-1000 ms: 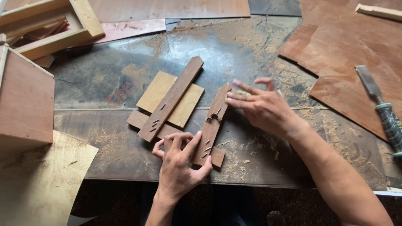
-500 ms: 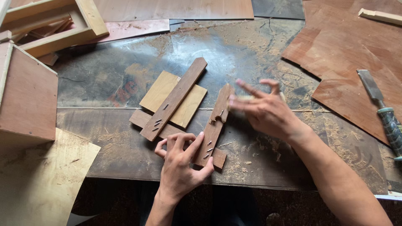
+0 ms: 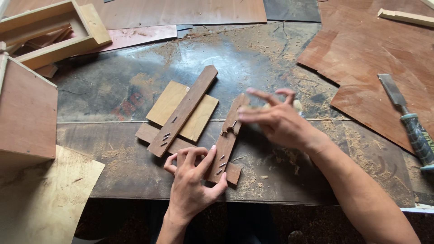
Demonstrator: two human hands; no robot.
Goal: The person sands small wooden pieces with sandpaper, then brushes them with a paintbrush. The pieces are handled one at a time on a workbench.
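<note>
Two dark wooden strips with staples in them lie over a pale plywood square [image 3: 171, 102] and a cross strip [image 3: 147, 133] on the dark bench. My left hand [image 3: 192, 183] presses its fingertips on the lower end of the right strip [image 3: 227, 138], thumb against its edge. The left strip [image 3: 183, 110] lies diagonally, untouched. My right hand [image 3: 275, 119] hovers at the upper end of the right strip, blurred. Its fingers pinch a small pale tool whose rounded tip [image 3: 298, 105] shows behind the hand.
A chisel with a green handle [image 3: 413, 126] lies at the right on reddish plywood sheets [image 3: 361, 49]. A wooden frame [image 3: 54, 31] and a box [image 3: 25, 108] stand at the left, a pale sheet [image 3: 40, 199] below them. Sawdust covers the bench.
My right hand has lifted slightly off the top of the right strip and shifted right, now blurred. My left hand stays pressed on the strip's lower end.
</note>
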